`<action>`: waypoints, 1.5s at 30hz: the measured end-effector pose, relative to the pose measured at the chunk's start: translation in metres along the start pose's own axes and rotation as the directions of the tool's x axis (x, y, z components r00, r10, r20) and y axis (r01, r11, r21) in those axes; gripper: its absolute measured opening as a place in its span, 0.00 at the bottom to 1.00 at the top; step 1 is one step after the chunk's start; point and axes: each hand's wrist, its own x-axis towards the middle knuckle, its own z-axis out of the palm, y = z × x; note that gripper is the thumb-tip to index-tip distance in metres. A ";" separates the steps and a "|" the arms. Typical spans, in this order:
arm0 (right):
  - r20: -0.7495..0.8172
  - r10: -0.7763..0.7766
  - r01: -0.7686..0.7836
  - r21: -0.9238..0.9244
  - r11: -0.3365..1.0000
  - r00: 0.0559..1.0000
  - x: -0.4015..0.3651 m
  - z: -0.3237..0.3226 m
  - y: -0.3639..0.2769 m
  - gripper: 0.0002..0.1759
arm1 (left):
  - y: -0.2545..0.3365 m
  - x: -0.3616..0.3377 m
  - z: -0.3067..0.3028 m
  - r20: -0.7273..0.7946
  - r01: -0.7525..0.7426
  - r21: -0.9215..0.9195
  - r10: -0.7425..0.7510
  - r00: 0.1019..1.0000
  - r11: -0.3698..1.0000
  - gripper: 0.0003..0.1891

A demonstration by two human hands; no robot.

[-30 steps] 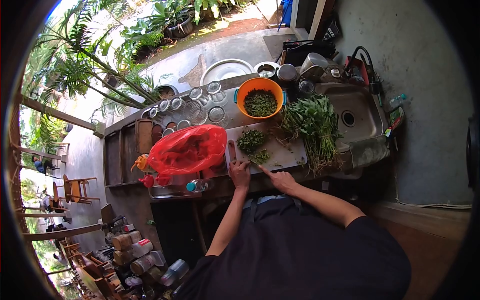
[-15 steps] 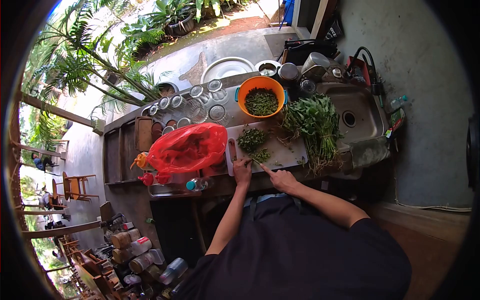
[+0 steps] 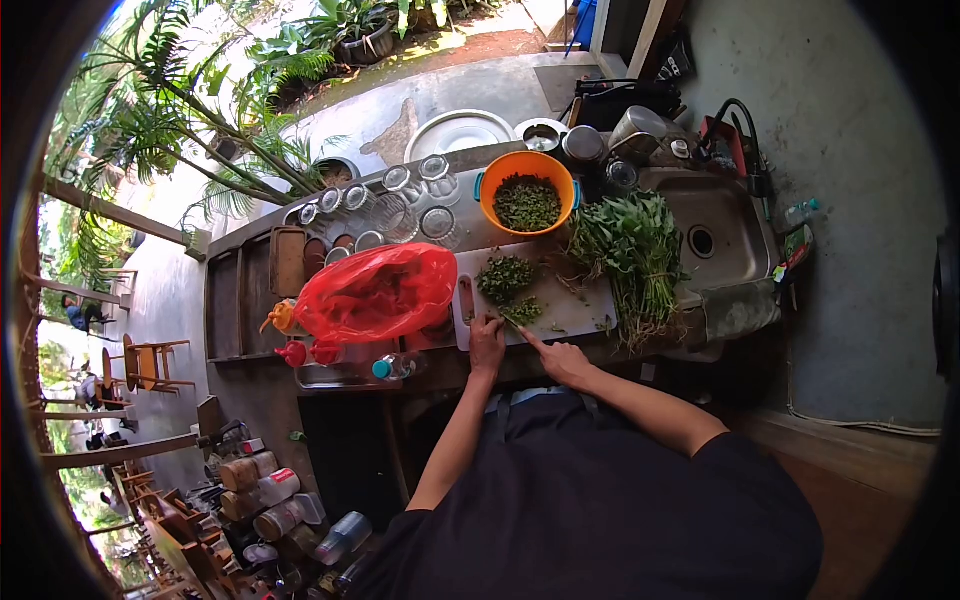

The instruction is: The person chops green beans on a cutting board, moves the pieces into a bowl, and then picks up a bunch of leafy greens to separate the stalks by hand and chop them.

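Note:
My left hand (image 3: 487,343) is closed at the lower left of the white cutting board (image 3: 585,312); whatever its fingers press on is too small to name. Closed round a knife (image 3: 519,328) is my right hand (image 3: 563,362), with the blade pointing up and left toward my left hand. Chopped greens (image 3: 505,278) lie in a pile above my hands, with a smaller heap (image 3: 523,311) beside the blade. An orange colander (image 3: 485,190) behind the board holds more chopped greens. A large bunch of leafy stems with roots (image 3: 640,270) rests over the board's right side.
A red plastic bag (image 3: 375,295) is left of the board, with a clear bottle (image 3: 398,368) in front. Upturned glasses (image 3: 437,225) stand behind the bag. The metal sink (image 3: 715,215) is at the right, pots (image 3: 583,146) at the back. Seated people appear at far left.
The whole view has shifted slightly. My hands keep nearly the same place at the board's near edge, the knife still in my right hand.

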 end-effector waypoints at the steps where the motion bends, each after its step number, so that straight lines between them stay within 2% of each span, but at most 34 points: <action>1: -0.027 -0.012 0.012 0.007 1.000 1.000 0.004 0.004 0.001 0.46 | 0.002 0.000 -0.001 -0.007 -0.017 -0.009 0.017 1.000 1.000 0.05; 9: -0.106 -0.035 0.031 -0.035 0.999 0.994 0.016 0.010 -0.001 0.47 | 0.007 0.001 -0.004 0.021 0.044 0.015 -0.044 0.999 0.999 0.06; 13: -0.052 -0.021 0.020 -0.028 0.999 0.998 -0.002 0.005 0.005 0.47 | -0.004 0.001 0.001 0.028 0.118 -0.073 -0.116 0.993 0.990 0.06; 17: 0.038 -0.002 0.003 -0.033 0.999 0.999 -0.020 -0.016 0.009 0.46 | -0.004 0.002 -0.001 0.025 0.042 -0.012 -0.042 0.999 0.999 0.07; 21: 0.040 -0.001 0.002 -0.024 1.000 0.999 -0.027 -0.024 0.008 0.45 | -0.001 0.001 -0.002 0.005 -0.042 0.002 0.042 0.999 0.999 0.07; 22: -0.003 -0.004 0.004 -0.016 1.000 1.000 -0.026 -0.023 0.006 0.45 | 0.001 0.002 -0.004 0.011 -0.079 0.024 0.079 0.997 0.997 0.06; 23: -0.046 -0.008 0.007 -0.007 1.000 0.999 -0.026 -0.023 0.003 0.45 | 0.002 0.001 -0.005 0.011 -0.077 0.024 0.077 0.997 0.997 0.06; 28: -0.068 -0.023 0.023 -0.001 1.000 0.997 -0.020 -0.020 -0.006 0.44 | -0.002 0.001 -0.003 0.057 0.064 -0.016 -0.063 0.996 0.998 0.05; 32: -0.072 -0.041 0.042 0.009 0.999 0.997 -0.018 -0.023 -0.011 0.43 | -0.003 0.003 -0.004 0.020 0.016 0.023 -0.016 1.000 1.000 0.04; 34: -0.037 -0.015 0.015 0.006 1.000 0.999 -0.016 -0.028 -0.016 0.42 | 0.003 0.005 -0.011 0.009 -0.002 0.147 0.000 1.000 0.989 0.04; 35: -0.001 0.011 -0.011 -0.002 1.000 1.000 -0.015 -0.030 -0.018 0.41 | 0.001 0.005 -0.010 0.008 -0.002 0.147 0.001 1.000 0.989 0.04; 45: -0.029 -0.011 0.010 -0.048 0.999 1.000 0.007 0.004 -0.006 0.47 | -0.002 0.002 -0.010 0.033 -0.030 0.110 0.026 0.999 0.993 0.06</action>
